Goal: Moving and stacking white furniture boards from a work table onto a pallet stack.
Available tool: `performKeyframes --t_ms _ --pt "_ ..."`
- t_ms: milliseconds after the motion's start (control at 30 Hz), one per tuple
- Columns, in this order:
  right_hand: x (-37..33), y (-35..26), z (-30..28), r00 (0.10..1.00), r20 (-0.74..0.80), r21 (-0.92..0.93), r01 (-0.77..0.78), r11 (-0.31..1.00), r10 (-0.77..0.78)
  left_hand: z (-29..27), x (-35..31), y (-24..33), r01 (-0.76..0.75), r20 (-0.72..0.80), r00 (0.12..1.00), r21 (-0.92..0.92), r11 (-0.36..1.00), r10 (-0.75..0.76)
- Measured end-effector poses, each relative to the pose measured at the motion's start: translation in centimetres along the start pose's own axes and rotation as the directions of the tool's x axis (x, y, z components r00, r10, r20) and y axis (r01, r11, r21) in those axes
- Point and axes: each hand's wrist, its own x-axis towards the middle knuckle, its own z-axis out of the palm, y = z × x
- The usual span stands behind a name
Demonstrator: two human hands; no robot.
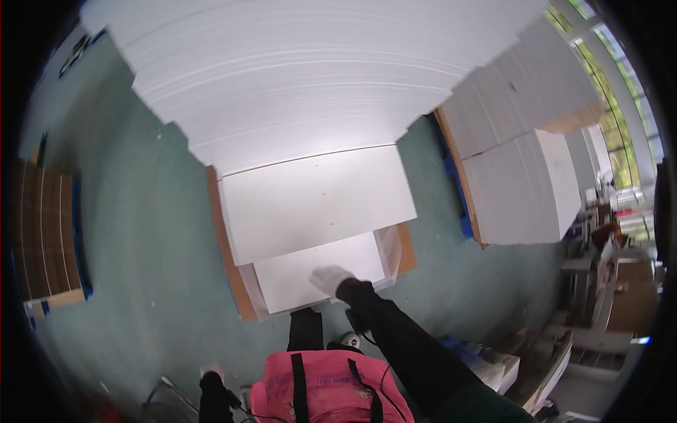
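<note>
The right hand (330, 279), in a white glove, lies flat and unclenched on the near edge of a low white sheet stack (310, 275). Beyond it rises a tall stack of white sheets (296, 84). The left hand (210, 384) hangs low beside a pink bag (317, 388); its grip cannot be told.

Open green floor (148, 233) runs wide on the left, room to swing an arm there. Straight ahead the tall stack of white sheets (296, 77) walls off the way, and a second white sheet stack (522, 162) blocks the right. The narrow floor strip (434, 176) between them looks passable, though fisheye bending makes that hard to judge.
</note>
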Motion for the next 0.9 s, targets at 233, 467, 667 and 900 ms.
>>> performKeyframes --t_ms 233,467,667,900 --pt "-34.3 20.1 15.4 0.872 0.097 0.059 -0.487 0.871 0.480 -8.1 -4.1 11.1 -0.173 -0.128 0.924 -0.980 0.096 0.360" --pt "-62.9 22.7 32.9 0.592 0.066 0.298 -0.780 0.551 0.803 -22.7 -14.9 36.9 -0.582 -0.603 0.764 -0.488 0.650 0.231" --pt "-71.4 13.5 55.5 -0.161 0.512 0.674 -0.533 -0.511 0.844 -25.3 -23.6 59.3 -0.582 -0.013 0.738 0.495 0.645 0.675" --pt "-62.2 10.0 50.5 0.216 0.569 0.816 -0.268 -0.512 0.794 -27.5 -23.4 74.3 -0.519 0.235 0.680 0.824 0.229 0.695"
